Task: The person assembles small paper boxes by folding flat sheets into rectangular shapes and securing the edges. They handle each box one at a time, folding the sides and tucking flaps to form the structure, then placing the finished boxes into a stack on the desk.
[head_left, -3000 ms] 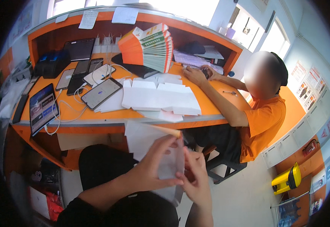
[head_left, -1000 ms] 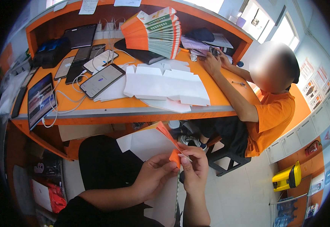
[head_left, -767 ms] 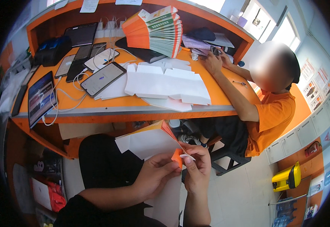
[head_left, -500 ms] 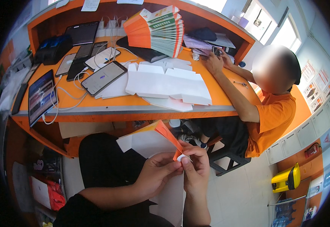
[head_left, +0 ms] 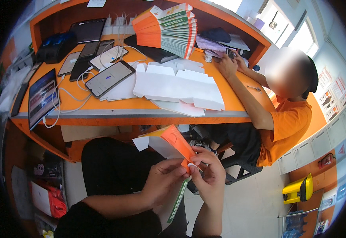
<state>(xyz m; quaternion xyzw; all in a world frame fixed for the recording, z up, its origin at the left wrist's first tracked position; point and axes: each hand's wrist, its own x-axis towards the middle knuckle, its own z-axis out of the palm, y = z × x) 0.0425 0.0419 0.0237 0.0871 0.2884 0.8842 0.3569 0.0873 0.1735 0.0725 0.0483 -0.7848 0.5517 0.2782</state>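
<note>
Over my lap, both hands pinch one partly folded printed carton [head_left: 178,142]. Orange shows on its upper strip, white on its inner face, and a green checked edge hangs below. My left hand [head_left: 163,180] grips it from the left, thumb and fingers closed at the fold. From the other side, my right hand [head_left: 210,172] is closed on the same corner, its thumb by a small white round spot. The carton's lower part is partly hidden behind my hands. On the desk ahead lie white carton blanks [head_left: 177,85], and beyond them stands a fanned stack of orange-and-green cartons [head_left: 165,35].
Several phones, one a large phone [head_left: 110,79], lie with white cables on the orange desk [head_left: 244,104]. A tablet [head_left: 43,99] leans at its left edge. At the right sits a person in an orange shirt [head_left: 288,123], holding a phone. A yellow bin [head_left: 298,189] stands beyond.
The carton has turned in my hands, so more of its orange strip faces me and its green checked edge now shows below. Both hands keep their pinch.
</note>
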